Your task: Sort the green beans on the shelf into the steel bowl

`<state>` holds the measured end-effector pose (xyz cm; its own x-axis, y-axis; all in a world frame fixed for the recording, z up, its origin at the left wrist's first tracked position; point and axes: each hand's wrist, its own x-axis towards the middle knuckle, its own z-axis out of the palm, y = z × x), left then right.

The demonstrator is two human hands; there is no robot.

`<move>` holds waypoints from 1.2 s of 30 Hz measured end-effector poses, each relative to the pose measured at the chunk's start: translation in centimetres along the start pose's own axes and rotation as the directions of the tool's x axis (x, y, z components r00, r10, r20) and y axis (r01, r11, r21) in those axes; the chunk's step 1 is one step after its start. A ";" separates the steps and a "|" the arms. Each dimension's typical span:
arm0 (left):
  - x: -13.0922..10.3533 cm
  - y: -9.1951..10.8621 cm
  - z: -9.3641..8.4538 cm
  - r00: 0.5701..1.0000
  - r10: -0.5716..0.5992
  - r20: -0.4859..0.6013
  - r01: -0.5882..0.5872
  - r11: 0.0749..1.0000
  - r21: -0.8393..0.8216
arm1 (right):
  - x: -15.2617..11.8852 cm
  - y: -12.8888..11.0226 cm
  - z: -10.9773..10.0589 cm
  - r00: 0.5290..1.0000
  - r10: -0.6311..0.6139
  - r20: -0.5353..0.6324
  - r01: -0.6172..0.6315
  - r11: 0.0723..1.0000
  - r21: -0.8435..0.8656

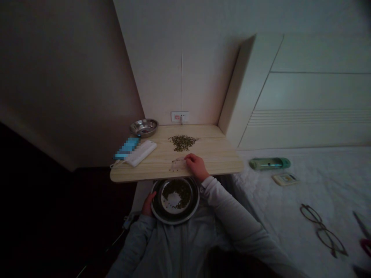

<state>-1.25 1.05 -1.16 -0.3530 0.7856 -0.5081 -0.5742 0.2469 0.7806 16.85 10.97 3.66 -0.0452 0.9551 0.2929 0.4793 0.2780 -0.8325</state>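
Observation:
A round metal bowl [155, 210] with a pale rim rests on the lap, below the table's front edge. Inside it lie small dark green grains [184, 197], spread in a ring around a bare bright centre. My left hand [148, 204] is closed on the bowl's left rim. Over the table's front part, my right hand [197, 166] has its fingers pinched at the edge of a thin, see-through sheet or card [179, 163]; its exact kind is unclear. A few loose grains lie beside that sheet. Farther back on the tabletop is a heap of similar grains [182, 142].
The light wooden table [214, 143] stands against the wall. On its left are a steel bowl [144, 127], a blurred-out phone [126, 148] and a white power bank [141, 153] with a cable. A green case [269, 163], glasses [321, 227] and scissors [365, 244] lie on the bed.

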 end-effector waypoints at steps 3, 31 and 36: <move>0.0 -0.1 0.1 1.000 -0.006 0.012 0.006 1.000 -0.009 | 0.0 0.0 0.0 1.000 -0.008 0.023 0.008 1.000 -0.002; -0.5 -0.1 0.4 0.998 -0.012 0.054 0.016 0.997 -0.078 | 0.0 0.6 0.0 0.992 -0.067 0.111 0.063 0.997 0.041; -0.3 -0.2 0.4 0.998 -0.004 0.064 0.009 0.997 -0.074 | -0.2 0.6 0.1 0.984 -0.086 0.157 0.081 0.996 0.035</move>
<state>-0.75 1.03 -1.04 -0.3028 0.8191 -0.4872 -0.6307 0.2110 0.7468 17.06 10.99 3.05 -0.2231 0.9319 0.2859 0.4434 0.3583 -0.8216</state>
